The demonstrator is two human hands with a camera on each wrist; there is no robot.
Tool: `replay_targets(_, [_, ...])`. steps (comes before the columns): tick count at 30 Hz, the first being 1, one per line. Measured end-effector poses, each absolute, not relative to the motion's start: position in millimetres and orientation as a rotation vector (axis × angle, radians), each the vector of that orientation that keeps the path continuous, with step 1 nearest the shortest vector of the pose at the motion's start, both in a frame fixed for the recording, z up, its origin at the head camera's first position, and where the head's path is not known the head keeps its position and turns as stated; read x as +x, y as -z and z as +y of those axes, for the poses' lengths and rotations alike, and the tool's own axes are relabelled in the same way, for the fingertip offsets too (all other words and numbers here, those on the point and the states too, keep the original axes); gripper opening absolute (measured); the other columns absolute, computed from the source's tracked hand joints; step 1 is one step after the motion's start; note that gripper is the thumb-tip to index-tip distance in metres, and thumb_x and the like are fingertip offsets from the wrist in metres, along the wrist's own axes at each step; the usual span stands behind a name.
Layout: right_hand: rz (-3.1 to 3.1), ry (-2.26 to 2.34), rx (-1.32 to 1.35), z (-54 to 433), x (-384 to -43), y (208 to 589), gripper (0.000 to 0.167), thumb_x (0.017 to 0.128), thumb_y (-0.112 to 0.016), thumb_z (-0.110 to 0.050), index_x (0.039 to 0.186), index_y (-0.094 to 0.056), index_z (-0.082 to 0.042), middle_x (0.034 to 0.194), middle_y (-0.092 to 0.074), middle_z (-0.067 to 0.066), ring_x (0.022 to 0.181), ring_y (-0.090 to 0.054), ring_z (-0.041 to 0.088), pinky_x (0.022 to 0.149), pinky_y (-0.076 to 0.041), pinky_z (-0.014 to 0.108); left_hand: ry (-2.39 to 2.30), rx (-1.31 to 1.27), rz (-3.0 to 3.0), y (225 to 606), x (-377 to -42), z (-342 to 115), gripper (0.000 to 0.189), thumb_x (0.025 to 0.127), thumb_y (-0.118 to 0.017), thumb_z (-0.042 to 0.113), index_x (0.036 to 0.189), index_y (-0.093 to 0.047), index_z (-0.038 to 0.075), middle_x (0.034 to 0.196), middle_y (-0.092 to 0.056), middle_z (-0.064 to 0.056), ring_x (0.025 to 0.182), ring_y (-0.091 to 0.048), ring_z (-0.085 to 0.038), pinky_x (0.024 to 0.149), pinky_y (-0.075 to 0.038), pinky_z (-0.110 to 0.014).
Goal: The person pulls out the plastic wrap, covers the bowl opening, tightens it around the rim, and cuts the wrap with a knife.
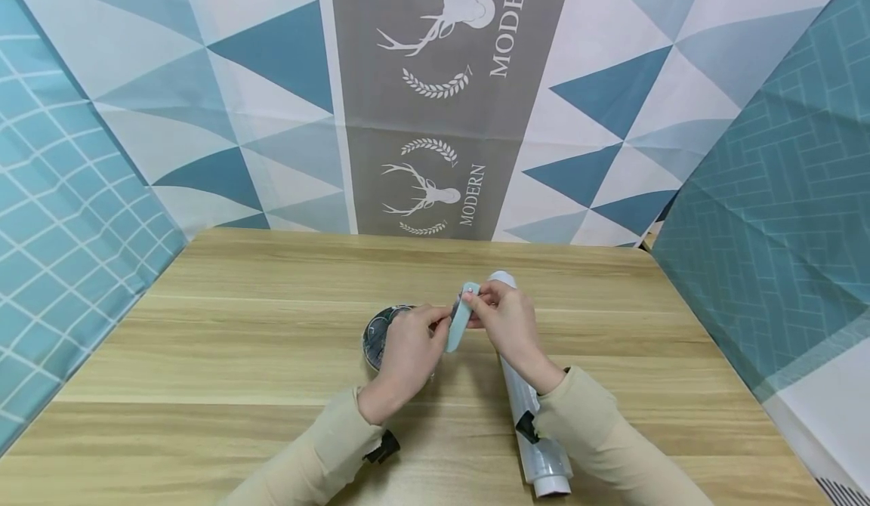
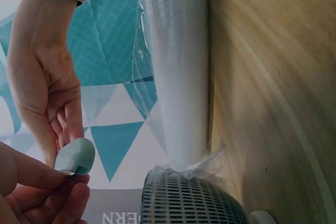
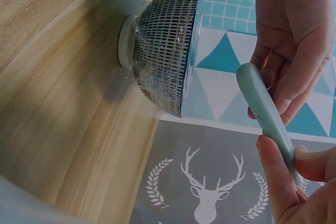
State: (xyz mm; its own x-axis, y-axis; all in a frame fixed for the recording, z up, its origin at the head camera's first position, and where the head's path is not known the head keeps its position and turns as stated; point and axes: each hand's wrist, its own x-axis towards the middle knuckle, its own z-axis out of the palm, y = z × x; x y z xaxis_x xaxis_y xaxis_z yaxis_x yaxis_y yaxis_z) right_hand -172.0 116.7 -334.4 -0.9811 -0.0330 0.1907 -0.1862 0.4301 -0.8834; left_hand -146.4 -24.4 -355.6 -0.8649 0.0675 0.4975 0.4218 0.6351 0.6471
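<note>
My right hand [image 1: 508, 328] pinches one end of a pale green folding knife [image 1: 458, 326] between thumb and fingers. Its smooth rounded handle [image 3: 265, 106] slants across the right wrist view. My left hand [image 1: 411, 346] pinches a dark, thin part along the knife's side, which looks like the blade; the fingers partly hide it. Beneath and to the left of my left hand stands a patterned bowl [image 3: 165, 45] with clear plastic film clinging to its outside. A roll of cling film [image 2: 181, 77] lies under my right forearm.
Both things stand on a wooden table [image 1: 238, 340]. Loose film [image 2: 144, 56] hangs along the roll's side. Behind the table is a patterned cloth backdrop [image 1: 272, 113], with tiled-print sheets at the left and right.
</note>
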Motion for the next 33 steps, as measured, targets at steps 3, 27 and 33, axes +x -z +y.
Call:
replay_targets(3, [-2.526,-1.595,0.189,117.3,-172.3,335.5,0.016,0.084,-0.064,-0.015,0.085,-0.061,0.001,0.073,-0.065,0.012,0.058,-0.067,0.021,0.051,-0.052,0.024,1.116,-0.394,-2.415,356.7,-146.7,-23.4,0.014,0.082,-0.062,0.005,0.092,-0.072,0.003,0.079,-0.069,-0.006,0.060,-0.061,-0.008,0.047,-0.042,-0.012])
replay_targets(27, [-2.620,-1.375,0.255,136.7,-174.3,321.7,0.024,0.090,-0.056,-0.021,0.103,-0.059,-0.001,0.090,-0.062,0.012,0.074,-0.058,0.019,0.060,-0.047,0.024,0.961,-0.646,-2.423,355.8,-155.0,-37.4,0.013,0.087,-0.058,0.012,0.089,-0.071,0.014,0.085,-0.069,0.004,0.076,-0.062,-0.008,0.078,-0.049,-0.033])
replay_targets(33, [-2.709,-1.240,0.138,163.1,-182.3,322.4,0.030,0.094,-0.047,-0.023,0.112,-0.054,0.000,0.097,-0.057,0.014,0.085,-0.053,0.023,0.066,-0.042,0.027,0.971,-0.624,-2.423,354.9,-157.9,-47.3,0.014,0.086,-0.058,0.008,0.086,-0.071,0.012,0.084,-0.069,0.002,0.079,-0.064,-0.013,0.085,-0.047,-0.038])
